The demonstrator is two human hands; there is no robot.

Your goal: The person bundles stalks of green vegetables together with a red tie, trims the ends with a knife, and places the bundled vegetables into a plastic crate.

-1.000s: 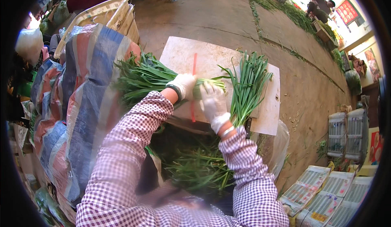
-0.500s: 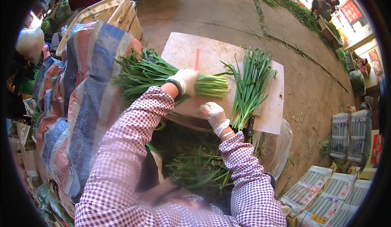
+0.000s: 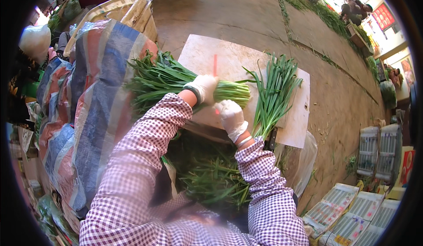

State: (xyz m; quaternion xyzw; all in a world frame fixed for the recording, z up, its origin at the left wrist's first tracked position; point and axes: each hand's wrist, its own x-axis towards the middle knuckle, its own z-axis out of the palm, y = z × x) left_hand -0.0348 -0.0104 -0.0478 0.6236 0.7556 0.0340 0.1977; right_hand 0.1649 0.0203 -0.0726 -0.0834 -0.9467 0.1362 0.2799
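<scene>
A thick bunch of garlic chives [image 3: 161,79] lies across the left of a white board [image 3: 238,52], cut pale stems to the right. My left hand [image 3: 205,88], in a white glove, is closed round the bunch near its stems. A red strip [image 3: 215,64] sticks out on the board beyond the bunch. Just on the near side of the stems my right hand [image 3: 231,115], also gloved, is closed, with a bit of red at its fingertips; the strip's middle is hidden. Right of it lies a second, looser bunch [image 3: 275,91], beside a black-handled knife [image 3: 272,139].
A striped woven sack [image 3: 99,105] stands close on the left, with a cream plastic crate [image 3: 145,19] behind it. Loose green leaves [image 3: 216,180] lie below the board. White slatted crates [image 3: 332,206] sit at lower right. Farther off at upper right is a person [image 3: 352,10].
My right hand has moved up and slightly left, closer to the stems, with the red bit at its fingers. My left hand keeps its hold on the bunch.
</scene>
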